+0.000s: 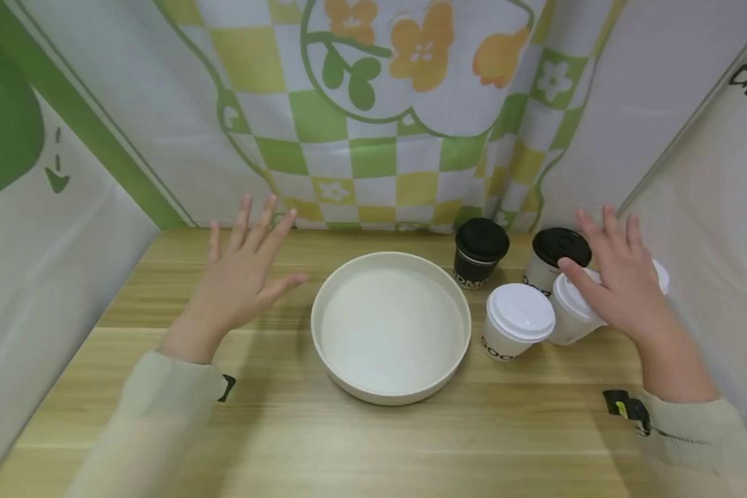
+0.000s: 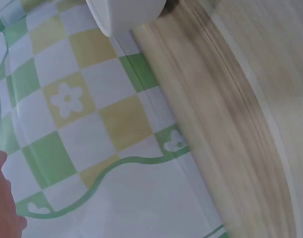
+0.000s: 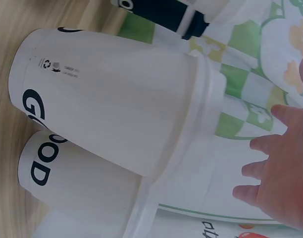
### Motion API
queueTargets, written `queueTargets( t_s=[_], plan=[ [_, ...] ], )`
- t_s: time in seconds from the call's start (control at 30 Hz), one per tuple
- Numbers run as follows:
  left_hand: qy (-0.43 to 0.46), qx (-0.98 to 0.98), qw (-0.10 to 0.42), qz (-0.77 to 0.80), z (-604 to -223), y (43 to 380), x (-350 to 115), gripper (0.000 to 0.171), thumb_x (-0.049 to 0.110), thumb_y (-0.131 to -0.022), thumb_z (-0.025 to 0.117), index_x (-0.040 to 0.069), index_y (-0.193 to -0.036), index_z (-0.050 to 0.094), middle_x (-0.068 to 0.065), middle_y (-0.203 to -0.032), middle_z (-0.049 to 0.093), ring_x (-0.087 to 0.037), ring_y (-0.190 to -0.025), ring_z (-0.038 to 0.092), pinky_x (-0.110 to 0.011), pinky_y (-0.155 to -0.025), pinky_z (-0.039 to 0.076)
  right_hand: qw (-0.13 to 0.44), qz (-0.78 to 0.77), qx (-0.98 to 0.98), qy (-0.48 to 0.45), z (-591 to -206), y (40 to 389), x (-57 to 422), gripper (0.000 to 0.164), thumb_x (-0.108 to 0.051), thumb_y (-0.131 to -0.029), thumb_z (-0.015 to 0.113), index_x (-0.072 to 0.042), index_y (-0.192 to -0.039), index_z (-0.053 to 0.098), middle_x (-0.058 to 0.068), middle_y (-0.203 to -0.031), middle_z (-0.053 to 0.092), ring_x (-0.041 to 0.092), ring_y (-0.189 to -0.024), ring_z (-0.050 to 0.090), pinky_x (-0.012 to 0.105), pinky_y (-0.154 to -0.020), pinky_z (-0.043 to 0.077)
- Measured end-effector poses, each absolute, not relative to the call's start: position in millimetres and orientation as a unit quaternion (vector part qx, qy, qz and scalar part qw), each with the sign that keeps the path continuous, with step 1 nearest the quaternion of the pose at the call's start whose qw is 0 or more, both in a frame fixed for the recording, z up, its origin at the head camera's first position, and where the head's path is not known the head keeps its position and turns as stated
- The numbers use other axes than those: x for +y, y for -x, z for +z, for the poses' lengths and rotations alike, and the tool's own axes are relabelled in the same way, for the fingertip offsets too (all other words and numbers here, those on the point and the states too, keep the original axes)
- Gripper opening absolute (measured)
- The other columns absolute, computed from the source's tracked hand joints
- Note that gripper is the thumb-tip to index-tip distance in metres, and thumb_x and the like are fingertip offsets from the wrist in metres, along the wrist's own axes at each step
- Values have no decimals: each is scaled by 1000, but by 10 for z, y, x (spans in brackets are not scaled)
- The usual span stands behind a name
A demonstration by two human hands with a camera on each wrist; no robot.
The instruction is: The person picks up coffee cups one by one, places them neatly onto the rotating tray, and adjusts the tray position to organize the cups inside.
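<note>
My left hand (image 1: 236, 277) is spread flat above the table, left of a round cream tray (image 1: 392, 325), and holds nothing. In the left wrist view only part of that hand (image 2: 5, 203) shows at the left edge. On the right, my right hand (image 1: 622, 283) spreads its fingers over a group of lidded paper cups and grips none of them. A white-lidded cup (image 1: 519, 321) stands beside the tray; another white cup (image 1: 573, 311) is partly hidden under the hand. Behind them are a black cup (image 1: 479, 252) and a white cup with a black lid (image 1: 554, 259).
One more white lid (image 1: 661, 277) peeks out to the right of my right hand. A checkered, flowered cloth (image 1: 380, 138) hangs at the table's back edge. White side panels (image 1: 716, 228) border the wooden table (image 1: 411, 449).
</note>
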State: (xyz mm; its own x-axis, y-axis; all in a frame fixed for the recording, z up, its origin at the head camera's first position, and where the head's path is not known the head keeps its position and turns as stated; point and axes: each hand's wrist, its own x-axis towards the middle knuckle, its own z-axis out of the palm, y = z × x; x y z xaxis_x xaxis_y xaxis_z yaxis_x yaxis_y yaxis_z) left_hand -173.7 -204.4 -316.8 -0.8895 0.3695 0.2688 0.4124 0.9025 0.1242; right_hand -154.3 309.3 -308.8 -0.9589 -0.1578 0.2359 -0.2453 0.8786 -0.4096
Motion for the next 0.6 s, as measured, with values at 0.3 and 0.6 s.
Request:
queueTargets(
  t_s=[0.3, 0.6],
  plan=[
    [278, -951, 115, -72, -3218, 1516, -1970, 85, 61, -96, 49, 30, -161, 3, 5, -169, -9, -25, -155, -19, -76, -118, 5, 132, 310, -930, -148, -3065, 1456, 3021, 69, -30, -104, 50, -18, -161, 13, 16, -167, -4, 41, -152, -18, 75, -114, -13],
    [349, -934, 57, -43, -3508, 1270, -1808, 89, 65, -93, 53, 34, -160, 3, 7, -169, -5, -27, -157, -7, -74, -118, 12, 132, 266, -940, -169, -3092, 1395, 2970, 72, -33, -102, 54, -17, -161, 16, 20, -167, 0, 43, -153, -14, 76, -116, -7]
  ],
)
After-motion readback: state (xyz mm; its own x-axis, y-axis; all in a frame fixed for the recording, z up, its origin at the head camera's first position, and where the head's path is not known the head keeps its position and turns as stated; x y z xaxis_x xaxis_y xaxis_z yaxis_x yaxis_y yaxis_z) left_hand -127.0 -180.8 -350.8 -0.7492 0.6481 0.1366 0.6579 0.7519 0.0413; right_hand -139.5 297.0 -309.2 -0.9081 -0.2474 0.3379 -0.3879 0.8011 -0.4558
